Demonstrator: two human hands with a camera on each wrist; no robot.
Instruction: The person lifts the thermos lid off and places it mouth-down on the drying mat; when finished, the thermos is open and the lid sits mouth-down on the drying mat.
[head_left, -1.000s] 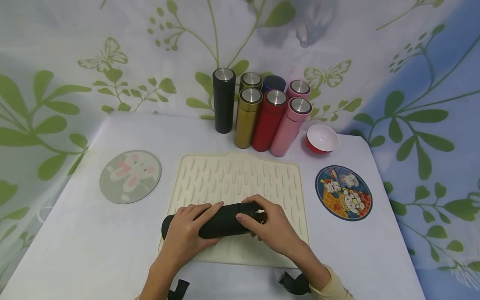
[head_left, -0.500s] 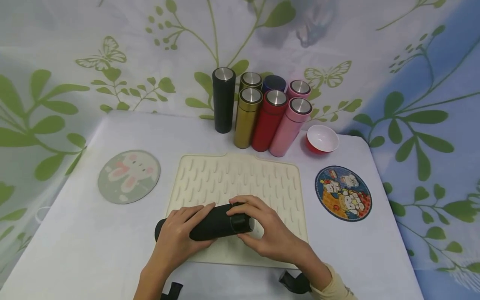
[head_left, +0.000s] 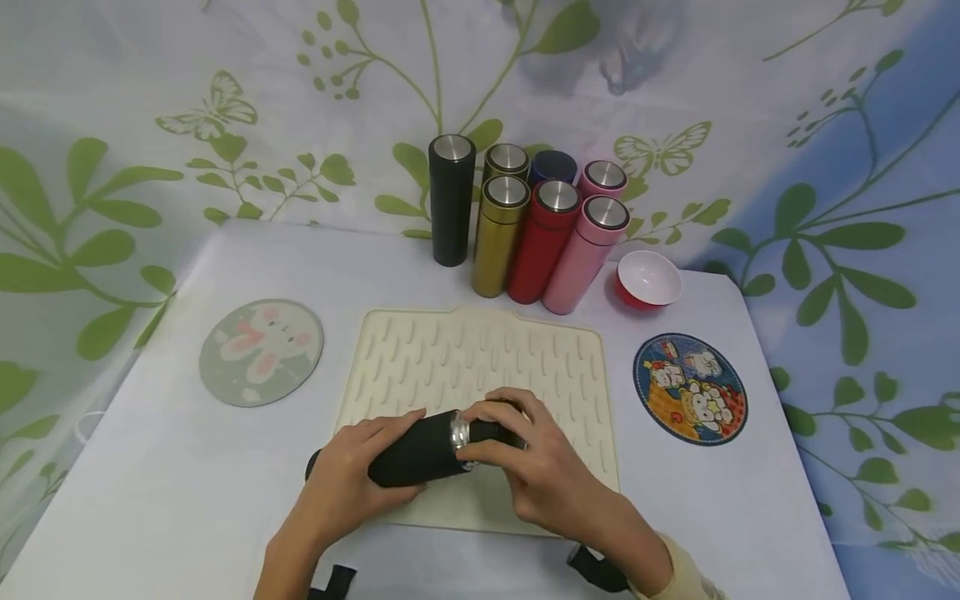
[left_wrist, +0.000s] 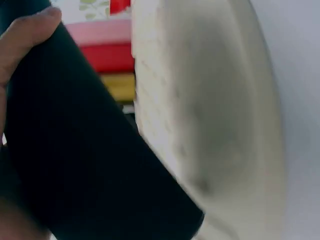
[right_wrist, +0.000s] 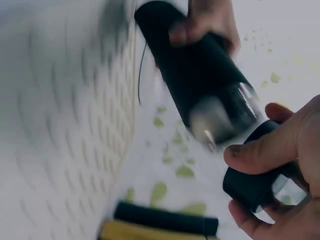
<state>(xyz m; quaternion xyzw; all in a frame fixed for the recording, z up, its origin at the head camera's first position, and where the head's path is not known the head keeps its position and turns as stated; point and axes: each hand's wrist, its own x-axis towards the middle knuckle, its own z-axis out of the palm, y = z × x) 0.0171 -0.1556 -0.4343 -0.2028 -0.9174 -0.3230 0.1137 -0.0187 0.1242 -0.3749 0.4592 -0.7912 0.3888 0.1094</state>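
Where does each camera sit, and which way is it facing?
Head: head-worn, looking forward and down at the black bottle; left hand, right hand and forearms show.
Left wrist: worn there, facing bottle and mat; part of the left hand shows.
Right wrist: worn there, facing the cap; both hands show.
Wrist views share bottle and mat.

One ribbed mat [head_left: 480,346], and seven standing bottles [head_left: 542,250] behind it! One more bottle [head_left: 420,450] over its near half, that's eight. One cap [right_wrist: 250,187] up there too, and two hands, left hand [head_left: 348,471] and right hand [head_left: 542,458]. Two coasters [head_left: 261,353], one each side of it. One bowl [head_left: 649,277], past its back right corner.
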